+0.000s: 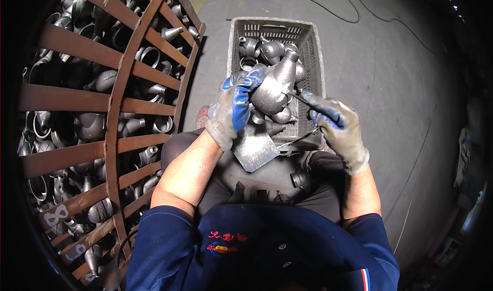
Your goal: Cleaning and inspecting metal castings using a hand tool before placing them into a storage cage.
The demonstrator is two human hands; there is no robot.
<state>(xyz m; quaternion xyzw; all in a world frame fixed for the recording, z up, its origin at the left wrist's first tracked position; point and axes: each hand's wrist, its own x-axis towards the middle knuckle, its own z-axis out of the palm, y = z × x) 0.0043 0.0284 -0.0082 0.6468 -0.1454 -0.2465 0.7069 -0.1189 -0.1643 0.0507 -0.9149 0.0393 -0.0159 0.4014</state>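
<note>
One silver-grey, bulb-shaped metal casting with a threaded neck (269,93) is held up over one grey, slotted plastic crate (319,60), as I view it remotely, gripped by the left hand in a grey-and-blue coated glove (232,103), fingers curled around its side. The matching gloved right hand (336,129) closes on one thin, dark tool (300,98), index finger extended, tip at the casting's right side. Smaller grey metal castings (250,47) overlap in the crate, too jumbled for me to count, partly hidden by the held one. One flat, silvery metal plate (255,151) sits at the near edge; one rusty, slatted metal bin (67,97) full of castings stands left. The neck points away and slightly right, the long axis slanting likewise.
</note>
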